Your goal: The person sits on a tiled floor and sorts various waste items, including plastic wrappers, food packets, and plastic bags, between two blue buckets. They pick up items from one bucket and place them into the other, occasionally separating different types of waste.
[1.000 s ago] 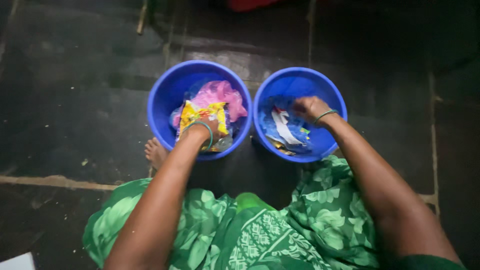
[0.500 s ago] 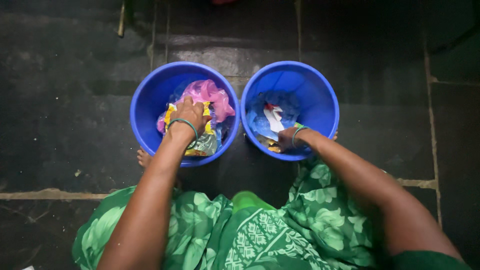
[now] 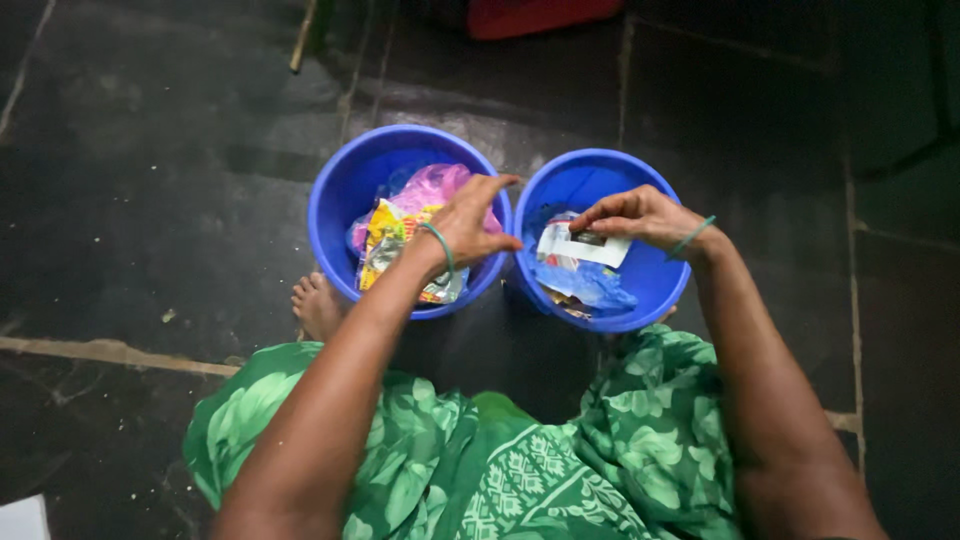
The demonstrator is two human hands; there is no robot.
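Where two blue tubs [image 3: 345, 190] sit touching on dark stone floor [image 3: 150, 170], the right hand [image 3: 640, 215] pinches a white wrapper [image 3: 585, 248]; the left hand [image 3: 470, 222] hovers, fingers spread and empty

White wrapper [image 3: 583, 244] in right hand [image 3: 640, 214] above right blue bucket [image 3: 655, 285].

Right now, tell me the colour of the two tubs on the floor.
Both tubs, left and right, are bright blue, seen in the head view.
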